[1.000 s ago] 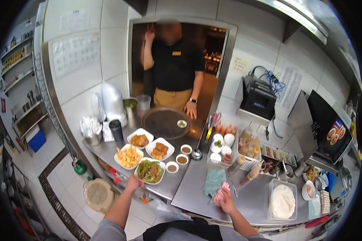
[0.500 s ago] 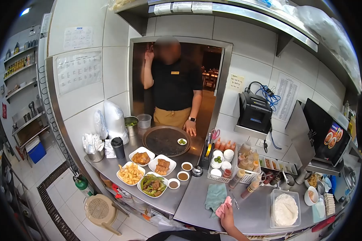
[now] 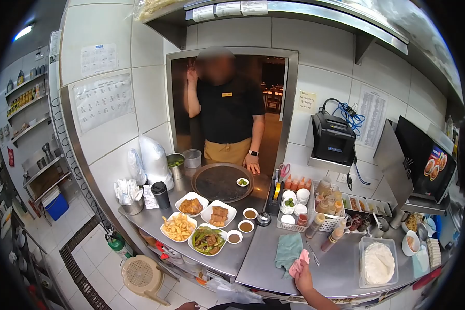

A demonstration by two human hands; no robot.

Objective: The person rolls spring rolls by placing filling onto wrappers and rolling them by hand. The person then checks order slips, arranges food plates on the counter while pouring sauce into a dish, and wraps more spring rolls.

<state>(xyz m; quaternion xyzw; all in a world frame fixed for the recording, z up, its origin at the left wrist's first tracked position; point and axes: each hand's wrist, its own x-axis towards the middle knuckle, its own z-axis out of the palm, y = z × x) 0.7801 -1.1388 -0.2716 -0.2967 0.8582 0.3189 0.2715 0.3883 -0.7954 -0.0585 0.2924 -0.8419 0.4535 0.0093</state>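
Note:
My right hand (image 3: 304, 277) is closed on a pink cloth (image 3: 299, 263) at the front edge of the steel counter. Just left of it lies a green cloth (image 3: 288, 251), and tongs (image 3: 313, 252) rest to its right. Only a small part of my left hand (image 3: 189, 306) shows at the bottom edge, its fingers hidden. Beyond it on the counter stand white dishes: fries (image 3: 179, 228), greens with meat (image 3: 208, 241), sliced meat (image 3: 219, 214) and a browned item (image 3: 191, 206). Small sauce cups (image 3: 246, 226) sit to their right.
Across the counter, a person (image 3: 225, 108) stands at the opening behind a round tray (image 3: 206, 181). Sauce bottles (image 3: 334, 236), a basket of cups (image 3: 293, 225), a tub of white powder (image 3: 378, 262) and a printer (image 3: 333, 139) are on the right. A stool (image 3: 143, 275) stands below left.
The view has shifted, so the counter items appear farther right. Part of my left hand has come into view at the bottom. My right hand still holds the pink cloth.

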